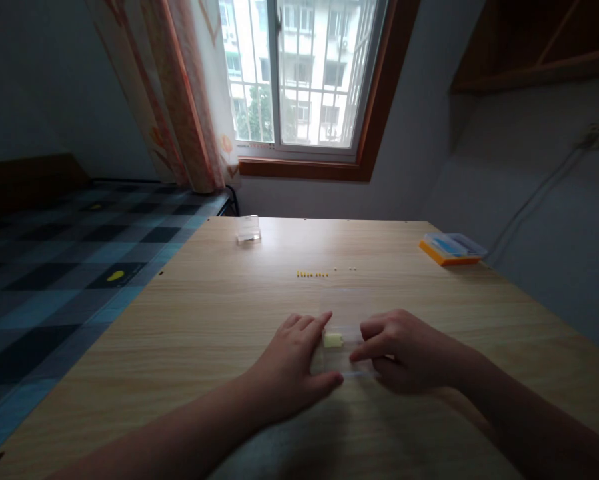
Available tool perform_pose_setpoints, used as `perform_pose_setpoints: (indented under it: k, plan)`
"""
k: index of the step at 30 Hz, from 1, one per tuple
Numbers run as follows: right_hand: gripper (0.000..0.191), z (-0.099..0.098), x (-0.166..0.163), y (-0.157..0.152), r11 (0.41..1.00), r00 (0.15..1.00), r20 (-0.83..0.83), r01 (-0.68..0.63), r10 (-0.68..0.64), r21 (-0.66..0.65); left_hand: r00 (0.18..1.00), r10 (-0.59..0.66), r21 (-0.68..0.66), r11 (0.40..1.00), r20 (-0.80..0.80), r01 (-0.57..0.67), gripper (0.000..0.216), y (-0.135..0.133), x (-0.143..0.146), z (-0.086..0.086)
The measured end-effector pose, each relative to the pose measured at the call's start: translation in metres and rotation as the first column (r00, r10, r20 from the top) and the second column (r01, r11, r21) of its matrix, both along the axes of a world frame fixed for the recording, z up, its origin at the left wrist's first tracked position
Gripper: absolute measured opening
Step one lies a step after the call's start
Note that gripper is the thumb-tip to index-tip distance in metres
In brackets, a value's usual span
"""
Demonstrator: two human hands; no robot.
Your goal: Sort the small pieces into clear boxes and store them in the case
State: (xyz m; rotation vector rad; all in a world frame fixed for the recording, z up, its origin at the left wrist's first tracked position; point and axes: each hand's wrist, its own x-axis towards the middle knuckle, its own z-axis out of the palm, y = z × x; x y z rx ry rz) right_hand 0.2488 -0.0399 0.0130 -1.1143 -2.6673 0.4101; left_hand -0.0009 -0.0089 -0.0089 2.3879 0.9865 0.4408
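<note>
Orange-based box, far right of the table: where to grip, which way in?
Likely by its orange base, spanning opposite sides from above, near side: it lies flat on the table, with no gap visible underneath. Don't trust the clear lid; whether it's latched can't be seen.

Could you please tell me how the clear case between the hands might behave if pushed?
The clear case would probably slide rather than tip, as it looks low and flat on the table. Its see-through look suggests fairly light, stiff plastic.
</note>
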Motion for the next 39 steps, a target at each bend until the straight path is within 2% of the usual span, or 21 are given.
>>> perform_pose_setpoints:
  k: [6, 13, 39]
  plan:
    - [0.043, -0.001, 0.002, 0.001, 0.999, 0.999, 0.023, 0.048, -0.049, 0.022, 1.000, -0.009, 0.013, 1.000, -0.005, 0.010, 0.086, 0.001, 0.000, -0.001]
    - [0.036, -0.008, 0.004, 0.005, 0.989, 0.990, 0.019, 0.135, -0.137, 0.059, 1.000, -0.001, 0.003, 1.000, -0.006, 0.001, 0.086, 0.000, 0.000, -0.001]
    - [0.033, -0.014, -0.005, 0.004, 0.979, 0.982, 0.006, 0.187, -0.189, 0.086, 1.000, -0.005, 0.008, 1.000, 0.005, 0.005, 0.081, -0.001, 0.000, 0.001]
